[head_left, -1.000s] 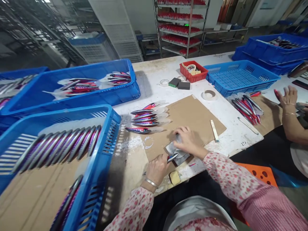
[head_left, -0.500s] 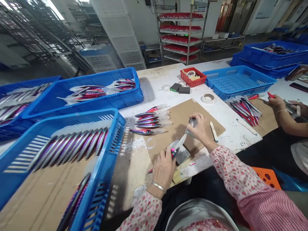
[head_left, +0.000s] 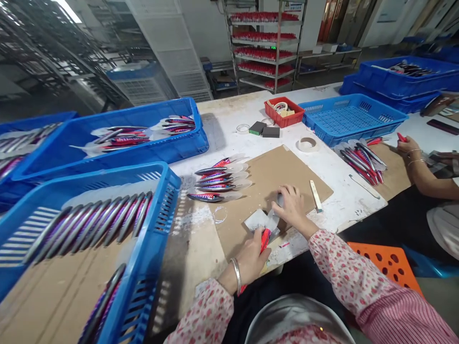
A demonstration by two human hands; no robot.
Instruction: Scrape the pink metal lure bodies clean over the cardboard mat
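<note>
My left hand (head_left: pixel 251 258) is closed around a red and purple fishing lure (head_left: pixel 264 239) near the table's front edge. My right hand (head_left: pixel 292 208) pinches the clear plastic lip at the lure's front end, over a grey square pad (head_left: pixel 258 220) on a brown cardboard sheet (head_left: pixel 283 172). Just left of the hands lies a row of several finished lures (head_left: pixel 218 177) with clear lips.
Blue crates of lures stand at left: a near crate (head_left: pixel 158 224) and a far crate (head_left: pixel 172 143). An empty blue crate (head_left: pixel 353 117), a small red tray (head_left: pixel 285 112), tape rolls (head_left: pixel 308 144) and a white stick (head_left: pixel 315 195) lie beyond. Another person's hand (head_left: pixel 409 145) works at right beside more lures (head_left: pixel 360 157).
My right hand rose with the clear lip, then came back down to the lure's front. My left hand turned the lure so its red side shows.
</note>
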